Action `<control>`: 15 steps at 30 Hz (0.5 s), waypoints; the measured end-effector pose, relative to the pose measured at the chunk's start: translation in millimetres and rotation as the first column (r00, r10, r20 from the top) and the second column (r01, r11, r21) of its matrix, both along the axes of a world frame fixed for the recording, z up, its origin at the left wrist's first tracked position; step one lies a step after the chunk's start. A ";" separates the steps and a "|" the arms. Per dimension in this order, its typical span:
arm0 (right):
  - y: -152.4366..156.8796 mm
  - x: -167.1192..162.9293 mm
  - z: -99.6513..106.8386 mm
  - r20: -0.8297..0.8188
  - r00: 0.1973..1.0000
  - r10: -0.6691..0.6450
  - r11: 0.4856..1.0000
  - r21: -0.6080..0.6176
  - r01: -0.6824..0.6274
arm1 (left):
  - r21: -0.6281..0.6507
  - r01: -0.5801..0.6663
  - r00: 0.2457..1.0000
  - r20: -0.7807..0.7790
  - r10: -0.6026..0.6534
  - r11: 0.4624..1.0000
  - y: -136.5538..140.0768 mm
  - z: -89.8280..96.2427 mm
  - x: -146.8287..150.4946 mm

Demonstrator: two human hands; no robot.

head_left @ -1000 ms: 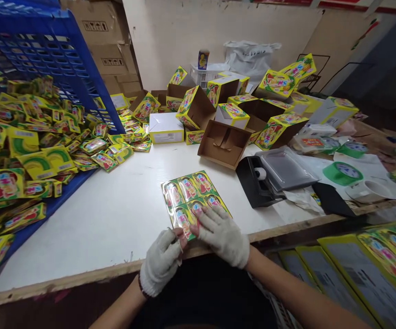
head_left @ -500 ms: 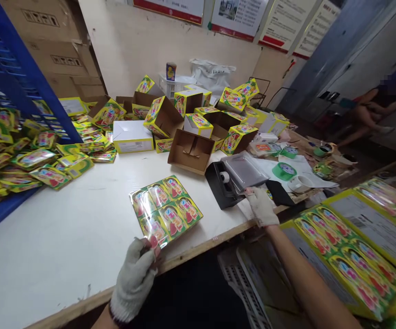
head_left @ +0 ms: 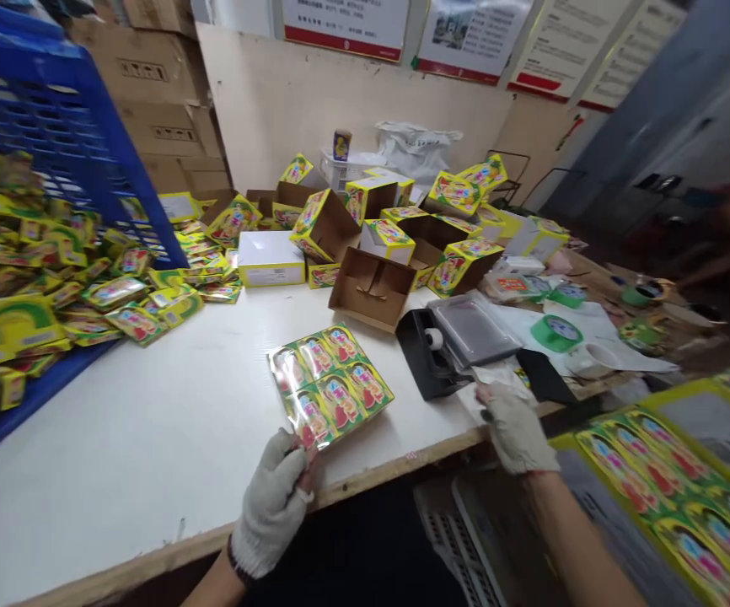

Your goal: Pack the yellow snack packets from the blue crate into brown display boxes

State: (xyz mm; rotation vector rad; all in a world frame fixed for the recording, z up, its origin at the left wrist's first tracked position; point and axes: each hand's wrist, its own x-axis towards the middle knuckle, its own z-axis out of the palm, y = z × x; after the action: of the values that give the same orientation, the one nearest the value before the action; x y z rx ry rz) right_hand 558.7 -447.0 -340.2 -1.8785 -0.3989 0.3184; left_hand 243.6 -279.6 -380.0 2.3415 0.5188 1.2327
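Note:
A display box of small yellow-and-green packets [head_left: 333, 384], with a shiny clear front, lies on the white table near its front edge. My left hand [head_left: 270, 502], in a white glove with bare fingertips, grips the box's near corner. My right hand [head_left: 517, 426], gloved the same way, is at the table edge beside a black tape dispenser [head_left: 425, 362] with a small white roll in it. Its fingers are pinched together; anything between them is too small to make out. A clear plastic tray [head_left: 475, 329] sits against the dispenser.
Open printed cartons [head_left: 371, 291] are heaped at the back. At left, a blue crate [head_left: 87, 143] spills packets onto the table [head_left: 118, 447]. Green tape rolls [head_left: 555, 333] and a white cup [head_left: 593, 361] stand to the right. Filled boxes [head_left: 662, 472] are stacked at lower right.
My right hand has drawn back from the dispenser towards the table edge. My left hand keeps its hold on the box corner. The whole view has shifted slightly.

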 end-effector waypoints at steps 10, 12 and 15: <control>19.5 -7.8 -34.0 -0.231 0.973 -0.008 1.000 0.008 0.010 | 0.059 0.052 0.996 -0.072 -0.047 0.997 14.8 0.0 -0.2; 18.9 -11.8 -30.3 -0.228 0.973 0.011 0.999 -0.027 -0.018 | 0.067 0.054 0.994 -0.097 -0.047 0.996 15.0 -0.9 -1.9; 15.2 -35.8 -23.5 -0.251 0.960 0.123 0.991 -0.011 -0.130 | 0.040 0.036 0.997 -0.074 -0.033 0.999 12.5 -1.9 -3.9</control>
State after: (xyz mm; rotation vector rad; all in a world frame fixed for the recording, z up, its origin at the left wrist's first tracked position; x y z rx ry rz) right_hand 523.0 -431.8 -363.7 -1.8154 -0.3439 0.6430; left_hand 239.7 -267.1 -381.8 2.4277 0.4785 1.1562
